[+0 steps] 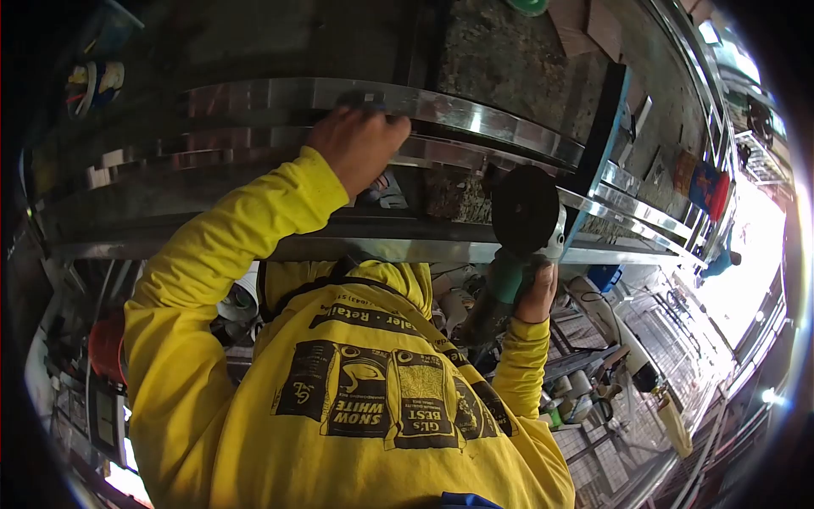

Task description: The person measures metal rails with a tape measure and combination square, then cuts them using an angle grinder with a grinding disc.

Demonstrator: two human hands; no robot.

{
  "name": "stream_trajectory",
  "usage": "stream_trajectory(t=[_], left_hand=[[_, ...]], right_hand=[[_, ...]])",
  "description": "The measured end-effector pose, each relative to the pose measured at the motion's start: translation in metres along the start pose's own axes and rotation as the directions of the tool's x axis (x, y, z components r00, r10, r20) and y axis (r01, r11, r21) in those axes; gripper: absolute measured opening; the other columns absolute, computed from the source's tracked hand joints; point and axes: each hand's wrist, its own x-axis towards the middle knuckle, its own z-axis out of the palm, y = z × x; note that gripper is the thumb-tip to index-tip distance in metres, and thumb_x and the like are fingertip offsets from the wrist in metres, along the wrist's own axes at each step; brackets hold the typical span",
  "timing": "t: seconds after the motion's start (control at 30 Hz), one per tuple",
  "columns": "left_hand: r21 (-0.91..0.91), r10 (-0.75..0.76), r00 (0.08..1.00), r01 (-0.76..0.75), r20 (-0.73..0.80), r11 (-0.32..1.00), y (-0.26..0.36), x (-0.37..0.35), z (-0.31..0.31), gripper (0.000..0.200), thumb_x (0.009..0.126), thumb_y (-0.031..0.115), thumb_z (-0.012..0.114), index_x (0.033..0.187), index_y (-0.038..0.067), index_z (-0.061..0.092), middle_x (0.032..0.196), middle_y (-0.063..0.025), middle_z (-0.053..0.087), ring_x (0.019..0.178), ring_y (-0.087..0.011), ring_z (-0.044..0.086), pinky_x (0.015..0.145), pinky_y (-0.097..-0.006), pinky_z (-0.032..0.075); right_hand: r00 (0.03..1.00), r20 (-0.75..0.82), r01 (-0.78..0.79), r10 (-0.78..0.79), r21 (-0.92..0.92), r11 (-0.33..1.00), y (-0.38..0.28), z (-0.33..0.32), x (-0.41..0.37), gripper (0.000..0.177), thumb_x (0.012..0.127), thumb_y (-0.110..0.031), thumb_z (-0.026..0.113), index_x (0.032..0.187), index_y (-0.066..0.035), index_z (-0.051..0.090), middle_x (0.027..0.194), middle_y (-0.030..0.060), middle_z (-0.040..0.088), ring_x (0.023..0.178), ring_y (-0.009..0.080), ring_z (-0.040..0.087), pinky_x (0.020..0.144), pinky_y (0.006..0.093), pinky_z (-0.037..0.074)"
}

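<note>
My right hand (pixel 538 293) is closed around an angle grinder (pixel 506 276) with a green body, held upright at my right side. Its dark round disc (pixel 526 208) faces up, near the ends of the shiny metal bars. My left hand (pixel 360 146) reaches forward over a long shiny metal bar (pixel 475 117), fingers curled downward. A small dark object (pixel 370 100) shows at its fingertips, too dim to name. Nearer to me, a second metal bar (pixel 441 154) runs parallel under the wrist.
A blue-edged dark beam (pixel 600 136) crosses the bars at the right. A front rail (pixel 449 252) runs along my waist. A tub (pixel 93 85) stands far left, a red bucket (pixel 108 352) lower left. Cluttered cans and tools (pixel 577 394) lie below right.
</note>
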Motion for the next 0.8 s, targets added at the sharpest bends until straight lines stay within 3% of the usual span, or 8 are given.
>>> stream_trajectory(t=[0.1,0.2,0.3,0.4,0.5,0.7,0.73,0.8], left_hand=[[-0.003,0.021,0.999,-0.021,0.029,1.0,0.005,-0.002,-0.014,0.033,0.081,0.012,0.077,0.11,0.009,0.062,0.087,-0.0118,0.068,0.086,-0.0352,0.071,0.078,-0.0479,0.056],[0.022,0.049,0.998,-0.05,0.043,0.999,0.018,-0.008,-0.028,0.019,0.088,0.015,0.068,0.104,0.007,0.062,0.086,-0.0127,0.069,0.084,-0.0338,0.072,0.079,-0.0477,0.056],[-0.023,0.05,0.994,-0.048,0.097,0.999,0.03,-0.015,-0.035,0.023,0.088,0.017,0.072,0.106,0.007,0.061,0.085,-0.0137,0.069,0.083,-0.0352,0.072,0.079,-0.0476,0.056],[-0.038,0.09,0.993,-0.087,0.076,0.995,0.039,-0.028,-0.027,0.035,0.082,0.021,0.082,0.102,0.005,0.057,0.087,-0.0177,0.069,0.083,-0.0419,0.07,0.07,-0.0497,0.057],[0.038,0.072,0.986,-0.079,0.151,0.996,0.059,-0.036,-0.015,0.041,0.087,0.036,0.08,0.1,0.005,0.056,0.083,-0.0193,0.068,0.081,-0.0428,0.07,0.071,-0.0507,0.056],[-0.023,0.355,0.896,-0.362,0.268,0.932,0.078,-0.046,0.026,0.061,0.092,0.066,0.063,0.097,0.006,0.054,0.08,-0.0213,0.066,0.079,-0.0468,0.067,0.071,-0.0552,0.054],[-0.01,0.382,0.869,-0.399,0.313,0.917,0.079,-0.047,0.033,0.067,0.093,0.073,0.053,0.098,0.007,0.055,0.085,-0.0199,0.067,0.08,-0.0427,0.067,0.076,-0.0516,0.053],[0.006,0.461,0.815,-0.494,0.351,0.87,0.077,-0.05,0.05,0.066,0.093,0.073,0.053,0.099,0.007,0.055,0.085,-0.0195,0.066,0.079,-0.0415,0.067,0.076,-0.0508,0.053]], right_hand=[[0.997,-0.011,0.074,-0.074,-0.023,0.997,0.015,-0.009,-0.007,0.077,0.104,-0.048,0.058,0.157,0.0,0.033,0.143,0.0142,0.057,0.125,0.0245,0.06,0.105,0.0371,0.048],[0.996,0.012,0.087,-0.088,0.058,0.995,0.031,-0.011,-0.018,0.084,0.101,-0.054,0.061,0.158,0.001,0.033,0.147,0.0128,0.053,0.129,0.0234,0.055,0.109,0.0372,0.044],[0.996,0.029,0.078,-0.082,0.122,0.989,0.048,-0.017,-0.034,0.09,0.098,-0.057,0.064,0.158,0.001,0.033,0.148,0.0123,0.052,0.131,0.0229,0.055,0.11,0.0369,0.043],[0.997,0.026,0.06,-0.066,0.197,0.978,0.064,-0.022,-0.055,0.095,0.094,-0.058,0.07,0.157,0.002,0.033,0.147,0.0123,0.053,0.13,0.0226,0.055,0.109,0.0367,0.045],[0.999,0.021,0.041,-0.05,0.301,0.953,0.087,-0.024,-0.083,0.099,0.088,-0.056,0.077,0.156,0.002,0.034,0.145,0.0122,0.054,0.128,0.0226,0.056,0.108,0.0367,0.046],[0.988,-0.145,0.121,-0.06,0.453,0.883,0.128,0.022,-0.153,0.109,0.074,-0.043,0.091,0.155,-0.001,0.031,0.138,0.0115,0.057,0.124,0.0222,0.058,0.106,0.0364,0.047],[0.98,-0.193,0.124,-0.039,0.456,0.881,0.133,0.037,-0.168,0.109,0.073,-0.041,0.091,0.155,-0.001,0.031,0.138,0.0113,0.057,0.124,0.022,0.058,0.106,0.0361,0.047],[0.952,-0.307,0.14,0.0,0.436,0.889,0.151,0.067,-0.194,0.105,0.073,-0.038,0.09,0.154,-0.003,0.033,0.137,0.0107,0.057,0.123,0.0205,0.057,0.105,0.0346,0.046]])
